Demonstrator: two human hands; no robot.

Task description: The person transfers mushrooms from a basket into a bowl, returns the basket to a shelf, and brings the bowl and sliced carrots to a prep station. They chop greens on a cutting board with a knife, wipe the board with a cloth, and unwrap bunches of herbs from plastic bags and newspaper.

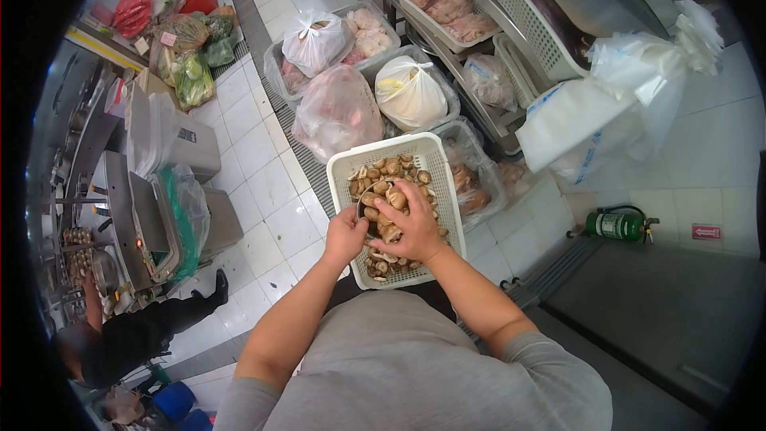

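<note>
A white plastic basket (341, 161) full of brown mushrooms (391, 168) stands right in front of me. Over it, a small round container (361, 206) with a dark inside holds more mushrooms. My left hand (348, 236) is closed on the left side of this container, its fingers bent at the rim. My right hand (415, 223) lies over the container's right side, fingers spread round several mushrooms and pressed onto them. Part of the container is hidden under my right hand.
Bagged meat (339, 112) and a white bag (411, 92) sit in tubs beyond the basket. Plastic bags (574, 120) hang at the right, above a green fire extinguisher (618, 226). A person in black (144, 339) works at the lower left. Bagged vegetables (191, 80) lie upper left.
</note>
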